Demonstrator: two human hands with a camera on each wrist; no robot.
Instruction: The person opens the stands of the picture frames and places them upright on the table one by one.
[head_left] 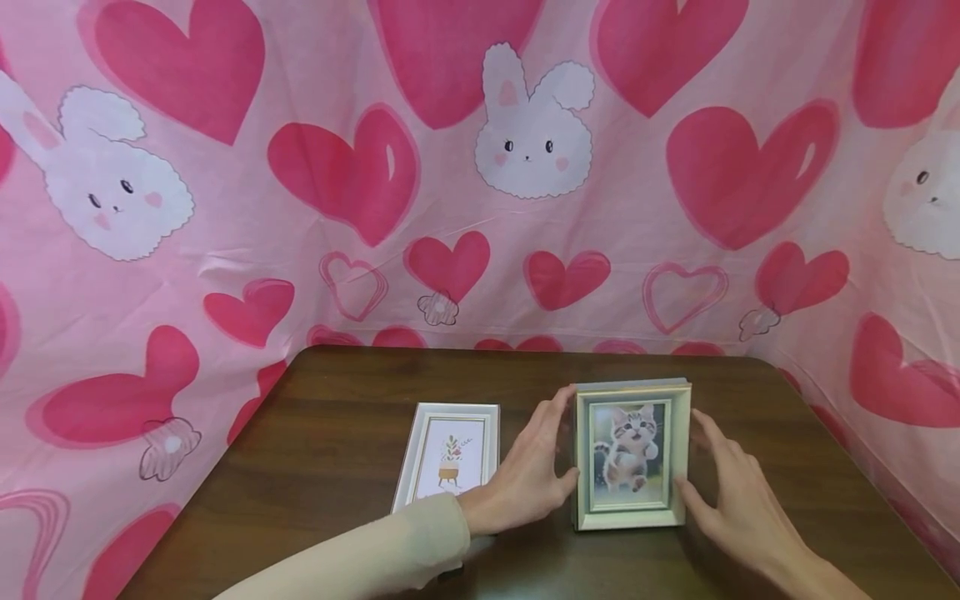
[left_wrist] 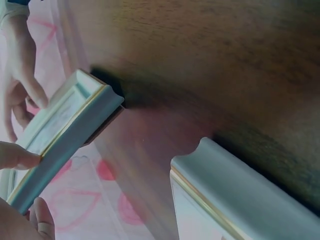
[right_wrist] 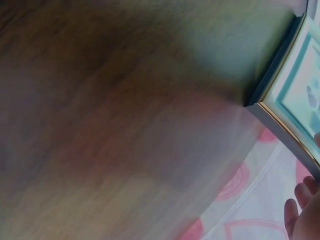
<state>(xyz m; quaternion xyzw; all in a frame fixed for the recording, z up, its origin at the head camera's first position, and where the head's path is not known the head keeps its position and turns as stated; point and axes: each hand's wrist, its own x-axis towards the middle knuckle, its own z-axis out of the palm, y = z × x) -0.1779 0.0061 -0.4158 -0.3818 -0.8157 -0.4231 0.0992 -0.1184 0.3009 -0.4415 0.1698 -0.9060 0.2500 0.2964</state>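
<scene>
though gold trims the kitten frame, it's pale

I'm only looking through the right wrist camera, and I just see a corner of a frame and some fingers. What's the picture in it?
Observer: From the head view, it's a striped kitten inside a pale frame.
Operator: Aww! And who's got the far side, the bit I can't see?
Observer: The left hand. The left wrist view shows its thumb on the front and its fingers behind.
Operator: Ooh. Is there anything else out there?
Observer: Yes, a second frame is on the brown table, to the left of the kitten one. Its picture shows a plant in a pot with legs.
</scene>
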